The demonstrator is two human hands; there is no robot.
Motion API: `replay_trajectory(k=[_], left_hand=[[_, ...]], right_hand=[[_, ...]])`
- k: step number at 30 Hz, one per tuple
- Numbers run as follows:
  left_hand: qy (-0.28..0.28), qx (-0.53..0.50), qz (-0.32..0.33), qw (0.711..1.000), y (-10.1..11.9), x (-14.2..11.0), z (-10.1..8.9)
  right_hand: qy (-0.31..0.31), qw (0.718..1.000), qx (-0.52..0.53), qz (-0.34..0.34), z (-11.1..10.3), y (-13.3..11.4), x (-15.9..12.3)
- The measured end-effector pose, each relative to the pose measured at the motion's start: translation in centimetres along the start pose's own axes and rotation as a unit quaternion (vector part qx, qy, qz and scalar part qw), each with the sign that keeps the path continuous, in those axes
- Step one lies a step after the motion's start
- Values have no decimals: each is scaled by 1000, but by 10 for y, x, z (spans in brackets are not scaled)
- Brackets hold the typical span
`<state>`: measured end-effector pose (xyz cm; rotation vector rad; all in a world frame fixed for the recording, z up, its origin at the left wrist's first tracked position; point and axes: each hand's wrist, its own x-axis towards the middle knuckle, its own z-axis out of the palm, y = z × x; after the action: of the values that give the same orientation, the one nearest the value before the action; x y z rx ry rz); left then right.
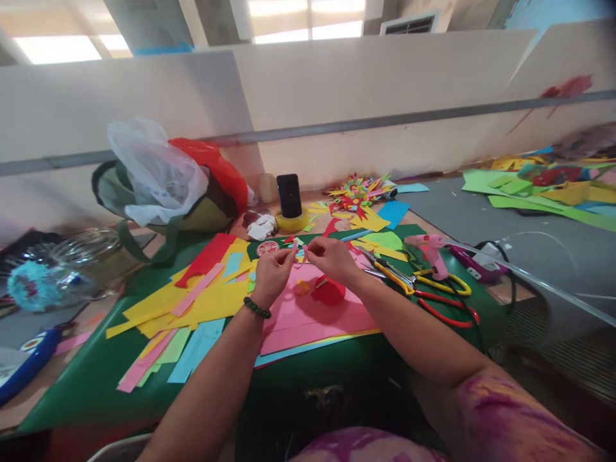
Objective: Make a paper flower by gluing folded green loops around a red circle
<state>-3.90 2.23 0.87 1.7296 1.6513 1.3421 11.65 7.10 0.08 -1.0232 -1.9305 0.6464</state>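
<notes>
Small pink paper held between two pinching hands

At the far left of the work area, broad yellow paper sheets [219, 303] lie on the green table covering [86, 391], with a long, straight pink paper strip [197, 290] slanting across them. Next comes the left hand [275, 268], above a dark green beaded bracelet [256, 308]; its thumb and forefinger are pinched on a small slip of pink paper [295, 245]. The slip lies at the left hand's right-hand side and to the left of the other hand, in the narrow space where the fingertips nearly meet. Its visible part looks roughly upright, and the left fingertips seem nearer to it. Pink also shows at the right fingertips; whether it is the same slip or a second one, I cannot tell.

Below the hands, a small folded orange-yellow paper piece [302, 287] sits just left of a rounded red paper piece [333, 292], both over a large flat pink paper sheet [308, 324]. The right hand [333, 258] reaches in from the right, thumb and fingertips closed together. Beyond it lie yellow-handled metal scissors [409, 289] and a pink plastic glue gun [434, 258].
</notes>
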Motion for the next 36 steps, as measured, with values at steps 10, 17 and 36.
replay_trajectory(k=[10, 17, 36], left_hand=[[8, -99, -41, 994, -5, 2, 3], [-20, -209, -129, 969, -3, 0, 4], [-50, -229, -112, 966, 5, -3, 7]], right_hand=[[-29, 967, 250, 49, 10, 6, 4], [-68, 913, 370, 158, 8, 5, 8], [-37, 919, 357, 160, 11, 4, 7]])
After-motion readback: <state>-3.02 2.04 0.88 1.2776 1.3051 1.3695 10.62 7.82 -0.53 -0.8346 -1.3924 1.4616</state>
